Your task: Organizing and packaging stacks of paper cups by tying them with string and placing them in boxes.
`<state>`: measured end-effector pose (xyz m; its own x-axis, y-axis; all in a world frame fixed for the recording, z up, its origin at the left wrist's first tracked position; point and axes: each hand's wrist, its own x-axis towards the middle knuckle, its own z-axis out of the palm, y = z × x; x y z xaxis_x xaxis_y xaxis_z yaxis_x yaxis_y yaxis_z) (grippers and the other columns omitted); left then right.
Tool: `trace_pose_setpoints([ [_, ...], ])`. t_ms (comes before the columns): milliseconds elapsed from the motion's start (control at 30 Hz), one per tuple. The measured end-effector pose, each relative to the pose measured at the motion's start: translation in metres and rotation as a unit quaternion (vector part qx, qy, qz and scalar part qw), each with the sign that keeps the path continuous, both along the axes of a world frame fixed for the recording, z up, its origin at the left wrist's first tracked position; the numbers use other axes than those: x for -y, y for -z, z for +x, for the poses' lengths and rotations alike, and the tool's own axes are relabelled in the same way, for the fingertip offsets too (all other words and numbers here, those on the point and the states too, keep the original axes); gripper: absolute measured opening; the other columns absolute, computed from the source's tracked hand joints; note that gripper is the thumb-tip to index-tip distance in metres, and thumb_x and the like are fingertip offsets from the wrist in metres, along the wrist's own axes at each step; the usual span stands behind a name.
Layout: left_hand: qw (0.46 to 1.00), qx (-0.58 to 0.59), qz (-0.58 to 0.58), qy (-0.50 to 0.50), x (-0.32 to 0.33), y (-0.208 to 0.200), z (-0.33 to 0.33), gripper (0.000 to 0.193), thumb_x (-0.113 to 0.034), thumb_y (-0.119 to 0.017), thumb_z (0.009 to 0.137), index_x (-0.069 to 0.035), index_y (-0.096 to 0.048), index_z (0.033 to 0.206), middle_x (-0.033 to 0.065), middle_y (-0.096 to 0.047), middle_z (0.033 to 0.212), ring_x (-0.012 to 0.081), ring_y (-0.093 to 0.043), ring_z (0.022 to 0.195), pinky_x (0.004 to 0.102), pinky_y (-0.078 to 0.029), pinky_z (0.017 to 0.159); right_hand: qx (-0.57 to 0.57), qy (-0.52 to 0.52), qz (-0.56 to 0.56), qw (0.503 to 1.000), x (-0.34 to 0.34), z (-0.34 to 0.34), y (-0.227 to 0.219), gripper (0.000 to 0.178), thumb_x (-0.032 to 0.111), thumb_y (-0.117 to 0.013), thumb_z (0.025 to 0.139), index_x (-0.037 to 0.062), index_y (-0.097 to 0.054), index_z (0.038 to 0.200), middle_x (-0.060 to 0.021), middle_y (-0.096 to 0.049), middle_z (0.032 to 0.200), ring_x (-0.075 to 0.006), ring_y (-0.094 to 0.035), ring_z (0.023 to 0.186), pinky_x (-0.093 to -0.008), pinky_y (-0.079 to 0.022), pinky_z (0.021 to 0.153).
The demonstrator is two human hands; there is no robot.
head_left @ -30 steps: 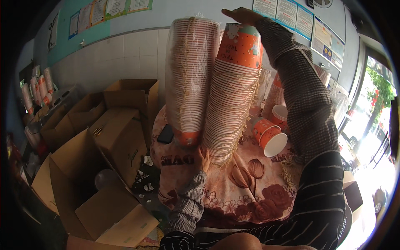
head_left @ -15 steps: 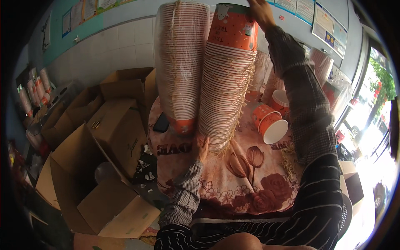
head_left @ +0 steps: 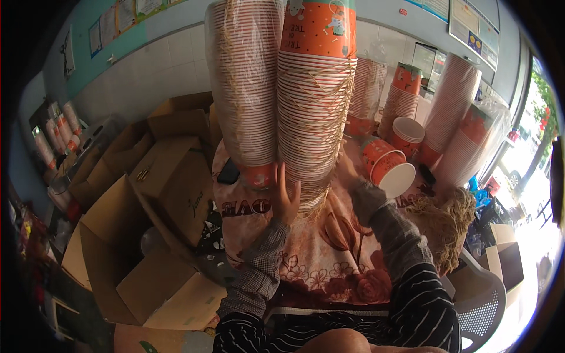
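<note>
A tall stack of orange printed paper buckets (head_left: 315,112) with white rims stands upside down on the table, strands of straw-coloured twine running down its right side. My left hand (head_left: 286,197) is open at the lower left of this stack, its fingers spread and pointing up. On the other side, my right hand (head_left: 349,172) is beside the stack's lower right, open, its fingertips partly hidden by the stack. Whether either hand touches the buckets is hard to tell. Close on the left rises a second tall stack in clear plastic wrap (head_left: 244,88).
Loose orange buckets (head_left: 394,179) lie to the right, before more wrapped stacks (head_left: 450,106). A bundle of twine (head_left: 450,223) hangs over the table's right edge, near a grey chair (head_left: 485,294). A dark phone (head_left: 228,172) lies left. Open cardboard boxes (head_left: 138,235) crowd the left floor.
My right hand has come down from the top of the bucket stack to its lower right side. My left hand's fingers have spread at the base. The view has shifted slightly.
</note>
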<state>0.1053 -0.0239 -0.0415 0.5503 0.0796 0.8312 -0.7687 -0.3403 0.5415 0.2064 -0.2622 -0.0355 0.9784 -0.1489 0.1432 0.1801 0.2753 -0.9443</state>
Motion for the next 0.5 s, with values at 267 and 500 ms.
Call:
trace_pose_setpoints([
  [267, 0.993, -0.007, 0.094, -0.071, -0.024, -0.022, 0.018, 0.063, -0.025, -0.057, 0.094, 0.001, -0.033, 0.146, 0.0257, -0.039, 0.146, 0.0417, -0.039, 0.134, 0.0453, -0.036, 0.109, -0.033, -0.006, 0.01, 0.999, -0.033, -0.022, 0.009, 0.056, 0.054, -0.036, 0.102, 0.0043, -0.063, 0.098, -0.0008, -0.054, 0.08, -0.0126, -0.045, 0.073, -0.0308, -0.038, 0.069],
  [500, 0.987, -0.161, 0.012, 0.024, -0.002, 0.039, 0.005, 0.068, -0.032, -0.052, 0.099, 0.002, -0.022, 0.15, 0.0268, -0.028, 0.152, 0.0392, -0.03, 0.141, 0.0419, -0.026, 0.115, -0.013, -0.007, -0.067, 0.998, -0.015, -0.006, 0.019, 0.066, 0.062, -0.036, 0.099, 0.003, -0.065, 0.11, -0.0033, -0.063, 0.093, -0.013, -0.051, 0.08, -0.0293, -0.042, 0.073],
])
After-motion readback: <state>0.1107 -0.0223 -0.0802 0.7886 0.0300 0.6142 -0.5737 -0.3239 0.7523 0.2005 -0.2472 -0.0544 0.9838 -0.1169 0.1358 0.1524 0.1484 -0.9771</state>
